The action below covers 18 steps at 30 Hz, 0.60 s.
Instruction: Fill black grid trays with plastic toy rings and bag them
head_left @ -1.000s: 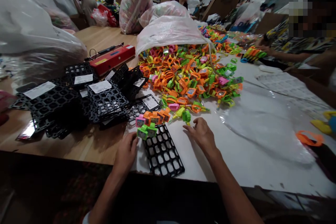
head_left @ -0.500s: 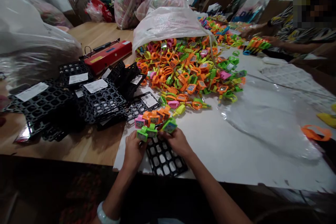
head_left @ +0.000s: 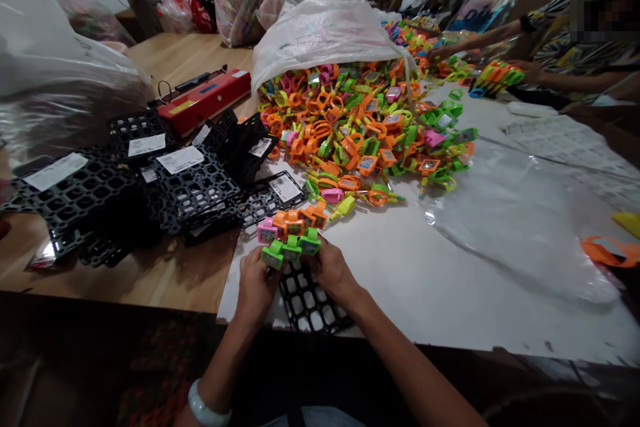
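A black grid tray lies on the white sheet at the table's near edge. Small toy watches stand in its far rows: pink and orange ones behind, green ones in front. My left hand rests on the tray's left edge, fingers curled beside the leftmost green watch. My right hand is closed on the rightmost green watch, pressing it onto the tray. A big heap of loose toy watches, orange, green, pink and yellow, spills from a clear bag just beyond.
Stacks of black grid trays with white labels lie at the left on the wooden table, a red tool behind them. Big plastic bags stand at the back. Another person's arms work at the right. Clear plastic film covers the right side.
My right hand picked a green watch from beside the heap, carried it to the tray and set it next to the other two green ones. My left hand stayed on the tray.
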Each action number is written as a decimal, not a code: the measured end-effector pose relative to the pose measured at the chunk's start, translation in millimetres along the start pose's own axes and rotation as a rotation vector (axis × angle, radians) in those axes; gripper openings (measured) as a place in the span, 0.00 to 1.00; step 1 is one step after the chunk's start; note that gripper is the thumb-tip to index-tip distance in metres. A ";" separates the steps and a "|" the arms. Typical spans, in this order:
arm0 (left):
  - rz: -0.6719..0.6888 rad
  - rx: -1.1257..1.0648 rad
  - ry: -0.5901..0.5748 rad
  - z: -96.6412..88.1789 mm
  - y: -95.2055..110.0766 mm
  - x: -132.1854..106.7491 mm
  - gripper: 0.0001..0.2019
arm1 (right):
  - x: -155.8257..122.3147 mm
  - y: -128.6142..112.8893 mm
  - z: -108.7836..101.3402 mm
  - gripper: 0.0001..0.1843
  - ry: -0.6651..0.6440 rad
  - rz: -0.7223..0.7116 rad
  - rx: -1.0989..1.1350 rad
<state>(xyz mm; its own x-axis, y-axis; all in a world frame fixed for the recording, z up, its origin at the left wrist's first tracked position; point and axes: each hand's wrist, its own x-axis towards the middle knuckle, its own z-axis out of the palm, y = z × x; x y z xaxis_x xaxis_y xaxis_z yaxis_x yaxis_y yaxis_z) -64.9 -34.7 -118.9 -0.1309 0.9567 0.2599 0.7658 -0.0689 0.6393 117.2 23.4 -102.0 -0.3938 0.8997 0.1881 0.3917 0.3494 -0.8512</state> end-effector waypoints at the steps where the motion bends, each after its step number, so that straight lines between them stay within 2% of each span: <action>1: 0.003 0.002 0.000 -0.1 0.3 0.2 0.05 | -0.2 0.6 1.7 0.18 0.006 0.000 -0.017; 7: -0.002 0.022 0.002 1.4 -0.3 1.5 0.05 | -3.2 -2.3 20.7 0.21 0.111 0.069 -0.137; 10: 0.002 0.027 0.003 1.4 -0.5 2.3 0.05 | -3.4 -4.9 24.1 0.22 0.109 0.083 -0.136; 14: 0.013 0.030 0.010 1.2 -0.1 2.8 0.05 | -3.9 -4.1 4.9 0.15 -0.034 0.077 -0.019; 16: 0.015 0.027 0.010 1.6 0.0 2.3 0.04 | -1.2 -1.7 -11.2 0.12 0.020 0.110 0.024; 18: 0.013 0.026 0.007 1.9 0.0 1.6 0.04 | 6.1 2.1 -26.4 0.13 0.163 0.168 -0.022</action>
<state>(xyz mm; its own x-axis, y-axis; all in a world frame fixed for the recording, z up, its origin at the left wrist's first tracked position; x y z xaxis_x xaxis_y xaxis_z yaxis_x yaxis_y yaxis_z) -63.9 -32.6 -119.8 -0.1255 0.9537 0.2733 0.7834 -0.0738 0.6171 137.5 36.5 -89.8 -0.1825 0.9755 0.1225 0.4593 0.1948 -0.8666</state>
